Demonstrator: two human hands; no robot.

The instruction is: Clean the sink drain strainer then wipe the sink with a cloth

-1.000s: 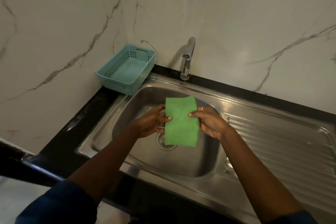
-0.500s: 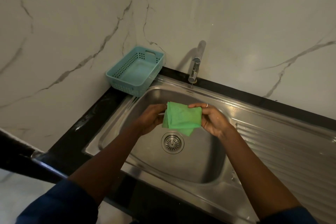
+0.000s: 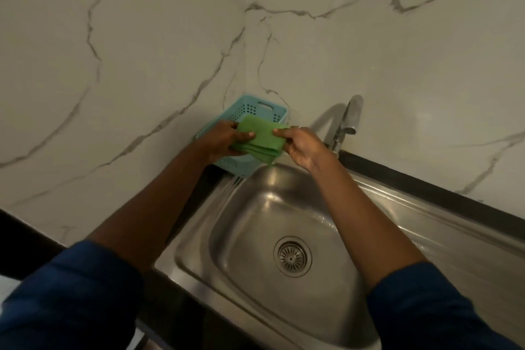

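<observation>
Pinching folded cloth [image 3: 260,136] by opposite edges with left hand [image 3: 224,139] and right hand [image 3: 301,148], thumbs on top. Holding it in air over basket [image 3: 255,106], beside sink's [image 3: 227,236] back corner, well apart from strainer [image 3: 292,256] seated in drain. Probably wipe step: folding to a pad. Next: lowering pad flat onto basin wall, pressing with one hand.

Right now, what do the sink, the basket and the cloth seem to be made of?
The sink looks like brushed stainless steel: grey metal with soft reflections. The basket is probably moulded plastic, matt light blue, with rows of holes and a handle slot. The cloth seems a soft green fabric, since it folds in limp layers; weave unclear.
</observation>
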